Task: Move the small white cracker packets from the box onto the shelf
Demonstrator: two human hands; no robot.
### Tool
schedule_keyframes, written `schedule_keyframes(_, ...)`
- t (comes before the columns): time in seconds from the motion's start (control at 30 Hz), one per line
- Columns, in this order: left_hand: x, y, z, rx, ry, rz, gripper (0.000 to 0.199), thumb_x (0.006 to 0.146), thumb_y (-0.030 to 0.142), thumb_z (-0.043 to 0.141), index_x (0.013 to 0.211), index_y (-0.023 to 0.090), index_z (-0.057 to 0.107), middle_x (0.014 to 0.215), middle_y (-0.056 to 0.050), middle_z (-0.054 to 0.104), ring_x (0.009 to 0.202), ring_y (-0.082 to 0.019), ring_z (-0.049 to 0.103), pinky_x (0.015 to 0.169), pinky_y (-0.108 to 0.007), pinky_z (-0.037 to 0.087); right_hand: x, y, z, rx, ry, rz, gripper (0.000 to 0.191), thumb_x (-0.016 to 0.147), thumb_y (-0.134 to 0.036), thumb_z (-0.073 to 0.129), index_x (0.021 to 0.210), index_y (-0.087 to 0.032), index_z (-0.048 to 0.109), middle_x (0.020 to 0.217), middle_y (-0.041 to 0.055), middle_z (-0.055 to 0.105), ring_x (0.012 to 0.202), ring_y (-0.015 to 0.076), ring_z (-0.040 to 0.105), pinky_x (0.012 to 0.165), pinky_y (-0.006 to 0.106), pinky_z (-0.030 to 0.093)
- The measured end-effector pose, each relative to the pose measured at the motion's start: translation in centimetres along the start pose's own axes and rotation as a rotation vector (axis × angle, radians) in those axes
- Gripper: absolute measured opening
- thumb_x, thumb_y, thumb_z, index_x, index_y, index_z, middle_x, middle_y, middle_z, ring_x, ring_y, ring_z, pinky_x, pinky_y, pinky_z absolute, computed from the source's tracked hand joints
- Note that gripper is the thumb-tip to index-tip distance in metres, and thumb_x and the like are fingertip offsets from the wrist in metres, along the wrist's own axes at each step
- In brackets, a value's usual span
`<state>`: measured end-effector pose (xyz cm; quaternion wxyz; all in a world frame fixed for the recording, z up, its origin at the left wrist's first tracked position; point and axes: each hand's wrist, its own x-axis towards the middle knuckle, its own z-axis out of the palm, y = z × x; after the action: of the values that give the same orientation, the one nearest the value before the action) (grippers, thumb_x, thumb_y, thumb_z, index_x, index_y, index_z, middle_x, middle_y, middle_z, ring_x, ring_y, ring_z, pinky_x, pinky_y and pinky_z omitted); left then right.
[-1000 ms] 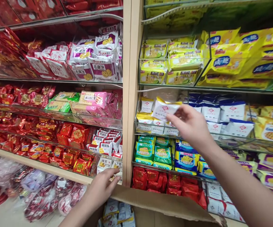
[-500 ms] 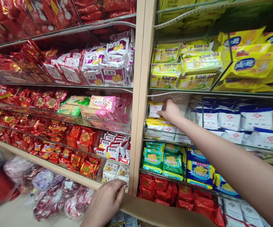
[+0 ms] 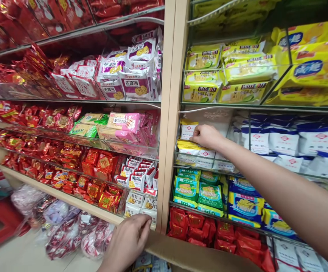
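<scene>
My right hand (image 3: 207, 136) reaches into the shelf compartment on the right, its fingers bent and pinched at the right edge of an upright yellow-and-white snack packet (image 3: 187, 130). Its fingertips are partly hidden from me. Below it, more yellow-topped white packets (image 3: 205, 153) lie behind the clear front strip. Low in the middle, my left hand (image 3: 129, 238) is curled closed over the edge of a brown cardboard box (image 3: 181, 247). Inside that box, packets (image 3: 149, 261) show only in part.
A wooden upright (image 3: 169, 113) divides the two shelf units. Blue-and-white packets (image 3: 284, 141) stand right of my right hand, green packets (image 3: 186, 189) below it. Clear front strips edge the shelves. Bagged goods (image 3: 67, 230) and a red stool (image 3: 5, 223) are on the floor at left.
My right hand's fingers have drawn in from an extended thumb to a bent pinch beside the packet. The view has shifted slightly; my left hand stays at the box edge.
</scene>
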<state>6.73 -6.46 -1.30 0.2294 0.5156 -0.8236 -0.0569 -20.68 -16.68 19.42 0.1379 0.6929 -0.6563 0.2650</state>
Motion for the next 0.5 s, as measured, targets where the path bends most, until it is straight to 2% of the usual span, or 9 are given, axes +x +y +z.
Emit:
schedule_keyframes(0.13,0.1,-0.2,0.1,0.004,0.013,0.007,0.024,0.088,0.029,0.034,0.089,0.025,0.058,0.087,0.000,0.066,0.081,-0.018,0.061,0.072,-0.026,0.043,-0.5,0.1,-0.5,-0.029,-0.005,0.008,0.011,0.066,-0.028,0.061,0.062,-0.019,0.058,0.070,0.0060,0.063,0.069,0.0208,0.057,0.058,0.030,0.040)
schedule_keyframes(0.23,0.2,-0.3,0.3,0.007,0.023,0.009,0.023,0.088,0.028,0.035,0.088,0.026,0.058,0.088,0.000,0.067,0.081,-0.017,0.061,0.071,-0.026,0.043,-0.7,0.6,-1.2,-0.052,0.035,0.006,0.010,0.070,-0.026,0.057,0.069,-0.017,0.061,0.079,0.0091,0.063,0.078,0.0229,0.057,0.065,0.032,0.041)
schedule_keyframes(0.33,0.3,-0.4,0.2,0.008,0.022,0.010,0.022,0.087,0.028,0.036,0.087,0.025,0.059,0.088,0.001,0.067,0.081,-0.017,0.062,0.070,-0.026,0.043,-1.8,0.9,-2.3,-0.003,0.200,-0.050,0.010,0.072,-0.019,0.054,0.076,-0.015,0.062,0.087,0.0110,0.061,0.086,0.0230,0.055,0.076,0.034,0.041)
schedule_keyframes(0.4,0.3,-0.4,0.2,0.011,0.019,0.011,0.022,0.087,0.028,0.037,0.086,0.025,0.059,0.086,0.001,0.067,0.080,-0.017,0.062,0.069,-0.026,0.043,-4.4,0.3,-3.1,0.154,0.366,-0.100,0.012,0.073,-0.017,0.053,0.081,-0.016,0.062,0.085,0.0088,0.061,0.081,0.0196,0.055,0.075,0.032,0.041)
schedule_keyframes(0.43,0.3,-0.4,0.1,0.012,0.018,0.013,0.023,0.087,0.028,0.037,0.086,0.025,0.059,0.086,0.001,0.067,0.080,-0.018,0.062,0.068,-0.025,0.043,-6.4,-0.3,-3.3,0.269,0.402,-0.126,0.011,0.074,-0.018,0.053,0.081,-0.018,0.061,0.082,0.0065,0.061,0.076,0.0176,0.055,0.072,0.031,0.042)
schedule_keyframes(0.47,0.2,-0.4,0.2,0.013,0.018,0.014,0.023,0.087,0.028,0.036,0.086,0.025,0.059,0.086,0.000,0.067,0.080,-0.018,0.062,0.067,-0.025,0.043,-8.8,-1.0,-3.4,0.406,0.377,-0.141,0.010,0.076,-0.021,0.053,0.081,-0.020,0.061,0.079,0.0039,0.061,0.072,0.0160,0.055,0.068,0.030,0.042)
schedule_keyframes(0.5,0.2,-0.4,0.2,0.013,0.021,0.016,0.024,0.087,0.028,0.036,0.087,0.025,0.060,0.087,-0.001,0.067,0.080,-0.018,0.062,0.067,-0.026,0.044,-11.7,-1.8,-3.1,0.532,0.272,-0.151,0.008,0.077,-0.025,0.054,0.077,-0.023,0.061,0.074,0.0014,0.061,0.069,0.0154,0.055,0.065,0.029,0.042)
